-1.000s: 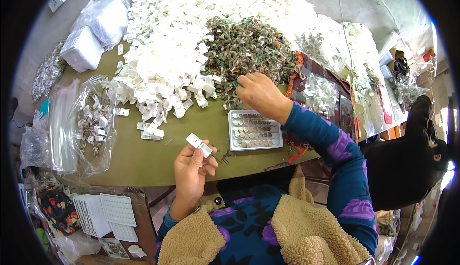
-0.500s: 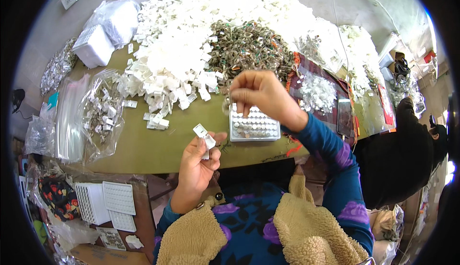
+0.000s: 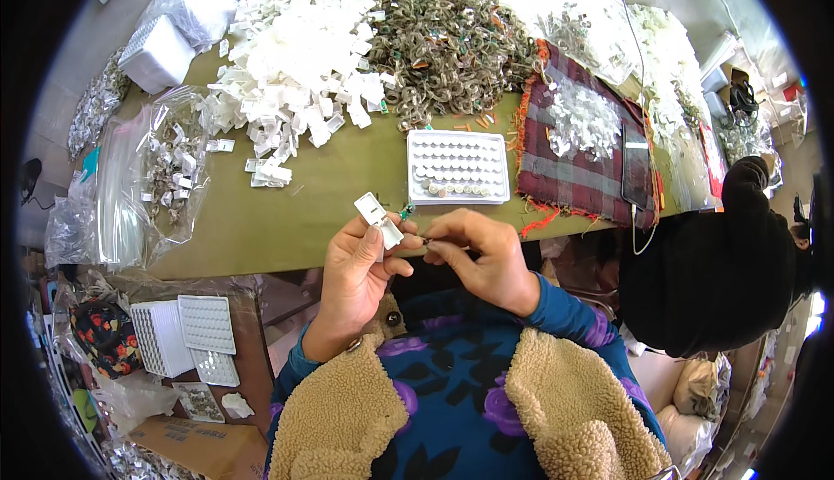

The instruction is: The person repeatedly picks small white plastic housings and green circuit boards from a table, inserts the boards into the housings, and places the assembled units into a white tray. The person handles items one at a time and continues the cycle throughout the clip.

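My left hand (image 3: 358, 263) grips a small white plastic casing (image 3: 379, 219) with a rectangular window, upright between thumb and fingers. Beside its fingertips shows a small green circuit board (image 3: 407, 211), its support partly hidden. My right hand (image 3: 485, 258) is close by on the right, thumb and index finger pinched on a tiny dark piece too small to name. Just beyond the hands lies a white tray (image 3: 413, 145) with rows of small round silvery discs.
White casings (image 3: 287, 54) are heaped at the back, beside a pile of coiled brownish wire-like pieces (image 3: 452, 50). On the right lie a plaid cloth (image 3: 543, 167), clear bits (image 3: 584, 119) and a phone (image 3: 637, 163). Plastic bags (image 3: 130, 193) sit left; a dark-clothed person (image 3: 712, 280) sits right.
My right hand has come down from above the tray to beside my left hand, leaving the tray fully visible. The green circuit board now shows by the left fingertips. The view has shifted.
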`<state>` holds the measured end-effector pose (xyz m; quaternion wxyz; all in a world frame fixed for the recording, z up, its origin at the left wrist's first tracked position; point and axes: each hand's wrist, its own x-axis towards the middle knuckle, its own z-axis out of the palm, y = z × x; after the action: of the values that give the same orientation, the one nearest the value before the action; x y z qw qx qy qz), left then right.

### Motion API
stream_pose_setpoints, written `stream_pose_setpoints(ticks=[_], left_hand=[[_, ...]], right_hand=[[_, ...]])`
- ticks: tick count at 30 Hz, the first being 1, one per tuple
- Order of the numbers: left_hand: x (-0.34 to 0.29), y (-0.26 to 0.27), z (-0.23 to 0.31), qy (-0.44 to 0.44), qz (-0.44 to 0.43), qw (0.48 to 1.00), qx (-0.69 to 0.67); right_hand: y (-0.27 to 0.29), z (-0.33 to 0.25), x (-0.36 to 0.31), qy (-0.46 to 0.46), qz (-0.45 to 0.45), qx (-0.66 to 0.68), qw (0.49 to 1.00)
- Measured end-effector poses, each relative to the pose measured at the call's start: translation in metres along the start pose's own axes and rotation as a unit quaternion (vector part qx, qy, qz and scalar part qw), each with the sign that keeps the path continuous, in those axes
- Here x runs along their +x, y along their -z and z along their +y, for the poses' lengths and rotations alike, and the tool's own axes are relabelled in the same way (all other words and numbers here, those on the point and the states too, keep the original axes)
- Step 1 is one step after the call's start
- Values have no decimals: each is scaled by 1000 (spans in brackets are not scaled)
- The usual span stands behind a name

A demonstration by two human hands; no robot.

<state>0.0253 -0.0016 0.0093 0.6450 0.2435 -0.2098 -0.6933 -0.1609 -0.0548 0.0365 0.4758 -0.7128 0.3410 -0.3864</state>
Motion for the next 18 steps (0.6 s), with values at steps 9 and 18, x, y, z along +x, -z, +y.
stream_pose_setpoints(ticks=[9,18], left_hand=[[-3,-14,-8,-102,-47,949,295],[-1,-21,-14,46,-41,974,219]], right_hand=[[1,7,13,-169,-16,325,930],[14,23,2,-92,46,393,914]])
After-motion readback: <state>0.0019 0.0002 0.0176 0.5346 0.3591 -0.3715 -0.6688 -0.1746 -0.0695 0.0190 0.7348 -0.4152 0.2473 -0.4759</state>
